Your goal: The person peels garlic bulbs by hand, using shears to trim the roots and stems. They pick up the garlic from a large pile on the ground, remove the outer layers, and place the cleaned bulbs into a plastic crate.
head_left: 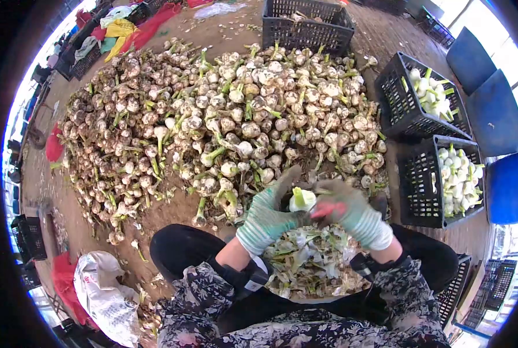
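My left hand [275, 207], in a green and white work glove, is closed around a garlic bulb [302, 200]. The bulb is pale and clean, with a cut green stem end facing up. Close beside it, my right hand [344, 203], gloved the same way and smeared by motion, is closed on a small red object [328, 209] that looks like a handle; any blade is hidden or blurred. Below both hands, between my legs, lies a heap of peeled husks and leaf scraps [312, 261]. A large pile of unpeeled garlic [241, 122] spreads out in front of me.
At the right stand two black crates [416, 200] [393, 98] with trimmed white garlic inside. Another black crate [308, 36] stands behind the pile. Blue chair-like panels [495, 113] are beyond the right crates. A white sack [105, 296] lies at lower left.
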Demonstrator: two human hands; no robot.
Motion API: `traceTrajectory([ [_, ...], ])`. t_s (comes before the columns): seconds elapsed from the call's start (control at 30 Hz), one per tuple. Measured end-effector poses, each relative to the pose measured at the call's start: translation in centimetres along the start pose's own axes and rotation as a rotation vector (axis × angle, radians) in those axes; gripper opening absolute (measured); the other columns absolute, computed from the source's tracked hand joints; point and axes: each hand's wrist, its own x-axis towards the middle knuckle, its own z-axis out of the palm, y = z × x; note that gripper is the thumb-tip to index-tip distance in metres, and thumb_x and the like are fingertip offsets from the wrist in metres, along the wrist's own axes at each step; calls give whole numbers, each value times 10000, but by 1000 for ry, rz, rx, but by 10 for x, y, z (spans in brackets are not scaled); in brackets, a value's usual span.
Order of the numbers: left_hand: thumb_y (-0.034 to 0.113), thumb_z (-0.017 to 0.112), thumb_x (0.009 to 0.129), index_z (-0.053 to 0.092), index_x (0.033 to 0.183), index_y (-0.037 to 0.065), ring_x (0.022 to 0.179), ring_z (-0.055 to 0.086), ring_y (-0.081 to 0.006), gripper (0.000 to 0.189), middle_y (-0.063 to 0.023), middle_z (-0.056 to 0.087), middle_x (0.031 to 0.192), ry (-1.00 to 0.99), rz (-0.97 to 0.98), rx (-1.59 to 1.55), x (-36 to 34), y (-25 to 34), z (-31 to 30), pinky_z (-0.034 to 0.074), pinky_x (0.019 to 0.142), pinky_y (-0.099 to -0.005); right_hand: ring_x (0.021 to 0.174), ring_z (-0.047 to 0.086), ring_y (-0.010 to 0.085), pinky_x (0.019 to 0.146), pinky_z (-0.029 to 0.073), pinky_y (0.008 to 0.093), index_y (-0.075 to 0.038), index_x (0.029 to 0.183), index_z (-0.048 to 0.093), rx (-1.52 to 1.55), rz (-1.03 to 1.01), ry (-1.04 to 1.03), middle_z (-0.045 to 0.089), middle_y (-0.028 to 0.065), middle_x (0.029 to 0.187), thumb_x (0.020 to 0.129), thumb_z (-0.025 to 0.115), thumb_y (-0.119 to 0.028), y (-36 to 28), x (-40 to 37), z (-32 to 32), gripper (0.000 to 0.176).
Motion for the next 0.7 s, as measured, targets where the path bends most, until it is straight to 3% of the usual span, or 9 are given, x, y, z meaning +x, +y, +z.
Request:
traceTrajectory([
  [0.03,-44,723,590,296,1303,-6,1143,409,-165,832,-106,389,1298,-4,-23,-62,2,-6,-3,343,955,-289,799,599,216,704,502,296,1,1103,475,-620,-405,118,583,144,978,820,543,-115,2,1,6,314],
  [0.07,-44,723,590,296,1303,-6,1143,409,-165,832,-106,389,1298,-8,-23,-59,1,-7,-5,343,955,-289,799,599,216,704,502,296,1,1103,475,-618,-406,122,583,144,978,820,543,-115,0,1,8,314],
  [0.17,-73,716,581,292,1306,-5,1169,382,-166,842,-109,386,1298,-86,-162,-105,-2,11,-3,329,963,-286,764,614,207,440,478,218,-3,1096,472,79,205,68,576,138,987,833,538,-119,-12,5,5,295],
  [0.27,-76,713,585,293,1306,-2,1164,386,-167,838,-109,384,1297,-97,-106,-37,-2,5,-5,330,961,-287,802,613,230,547,509,269,-15,1071,496,219,222,25,584,137,982,847,529,-159,-14,2,1,269],
  [0.3,-76,713,585,293,1306,-2,1164,386,-167,838,-109,384,1297,-95,-110,-37,-2,4,-5,330,961,-287,872,596,252,707,494,320,6,1056,506,179,-170,-19,589,131,971,846,535,-240,-4,9,2,325],
  [0.4,-37,708,630,246,1325,-1,1177,373,-170,835,-125,361,1315,-97,-40,80,2,2,-3,333,963,-298,925,577,248,816,440,331,35,1047,504,-82,19,-38,593,130,959,823,563,-318,-2,4,-6,422],
  [0.6,46,743,637,221,1332,1,1202,346,-175,869,-130,317,1343,-60,-97,-15,2,-4,-9,332,966,-305,773,601,183,672,488,311,-1,1014,502,58,157,12,593,130,903,813,582,-235,-5,6,-3,318],
  [0.67,44,750,619,222,1331,1,1213,331,-179,888,-129,319,1344,-77,-60,16,2,1,-4,313,978,-307,825,587,244,716,445,307,0,916,570,-667,-454,-56,591,145,974,792,583,-380,45,18,-22,400],
  [0.7,41,757,600,223,1331,0,1223,316,-183,906,-128,320,1344,-100,-24,51,2,2,-2,295,990,-310,786,591,222,733,451,305,-21,961,577,-364,88,6,586,114,995,803,585,-351,0,6,-2,366],
])
